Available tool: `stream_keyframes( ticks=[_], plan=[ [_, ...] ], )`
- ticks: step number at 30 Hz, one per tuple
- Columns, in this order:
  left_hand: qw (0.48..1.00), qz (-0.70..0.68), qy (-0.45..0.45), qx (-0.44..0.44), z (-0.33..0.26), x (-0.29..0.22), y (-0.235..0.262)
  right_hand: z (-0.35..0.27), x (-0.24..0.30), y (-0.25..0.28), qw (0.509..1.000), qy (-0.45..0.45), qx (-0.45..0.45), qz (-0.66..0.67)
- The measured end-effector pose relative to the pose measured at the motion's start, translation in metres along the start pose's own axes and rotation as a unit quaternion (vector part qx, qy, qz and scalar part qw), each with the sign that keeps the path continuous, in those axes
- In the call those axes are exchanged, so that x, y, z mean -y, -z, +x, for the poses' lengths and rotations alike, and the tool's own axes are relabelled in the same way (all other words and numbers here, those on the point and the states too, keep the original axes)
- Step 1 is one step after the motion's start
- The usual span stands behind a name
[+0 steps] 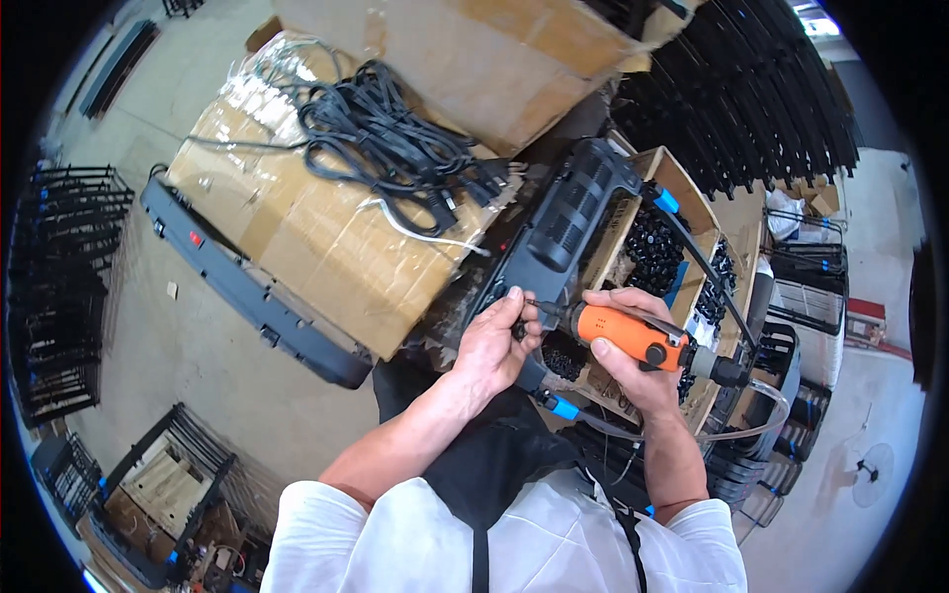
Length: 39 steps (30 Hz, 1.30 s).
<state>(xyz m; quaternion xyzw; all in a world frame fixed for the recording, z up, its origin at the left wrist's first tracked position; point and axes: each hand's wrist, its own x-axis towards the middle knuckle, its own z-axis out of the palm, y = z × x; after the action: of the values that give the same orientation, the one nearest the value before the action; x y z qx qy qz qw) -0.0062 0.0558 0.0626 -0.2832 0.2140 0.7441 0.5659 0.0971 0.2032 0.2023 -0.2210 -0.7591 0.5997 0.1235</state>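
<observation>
In my right hand (638,361) is an orange air screwdriver (628,331), held level with its bit pointing left. A clear hose (776,410) runs from its rear end. My left hand (497,341) is closed, thumb and finger pinched together at the tip of the bit. A few small dark pieces, probably screws, show in its curled fingers; they are too small to name surely. Just beyond both hands lies a long black plastic housing (563,227) with a ribbed, vented cover.
Left of the housing, a cardboard box (297,257) bears a heap of black power cords (386,138). On the right, a wooden tray (697,203) holds many small black parts (654,252). A curved black panel (247,282) leans by the box. Black metal frames (732,94) are stacked behind.
</observation>
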Motion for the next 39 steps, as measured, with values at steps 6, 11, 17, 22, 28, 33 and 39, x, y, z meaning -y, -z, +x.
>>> stream_keyframes(
  ticks=[6,11,17,22,28,33,39],
  plan=[
    [0.996,-0.019,0.058,0.067,0.066,0.032,-0.074,0.021,-0.004,0.086,0.999,0.020,-0.028,-0.003],
    [0.993,0.011,0.077,0.085,0.129,0.061,-0.131,0.052,-0.017,0.151,0.997,0.012,-0.061,-0.035],
    [0.992,0.117,0.048,0.008,0.175,0.093,-0.178,0.119,-0.044,0.216,0.989,0.013,-0.147,-0.018],
    [0.975,0.210,0.058,0.046,0.188,0.091,-0.156,0.169,-0.062,0.242,0.988,0.000,-0.152,-0.004],
    [0.969,0.245,0.028,0.030,0.198,0.086,-0.151,0.188,-0.090,0.244,0.994,-0.013,-0.112,-0.013],
    [0.969,0.247,0.013,0.007,0.203,0.080,-0.150,0.198,-0.096,0.233,0.995,-0.023,-0.087,-0.033],
    [0.970,0.232,0.008,0.069,0.223,0.072,-0.141,0.205,-0.092,0.229,0.982,-0.049,-0.029,-0.178]
  ],
)
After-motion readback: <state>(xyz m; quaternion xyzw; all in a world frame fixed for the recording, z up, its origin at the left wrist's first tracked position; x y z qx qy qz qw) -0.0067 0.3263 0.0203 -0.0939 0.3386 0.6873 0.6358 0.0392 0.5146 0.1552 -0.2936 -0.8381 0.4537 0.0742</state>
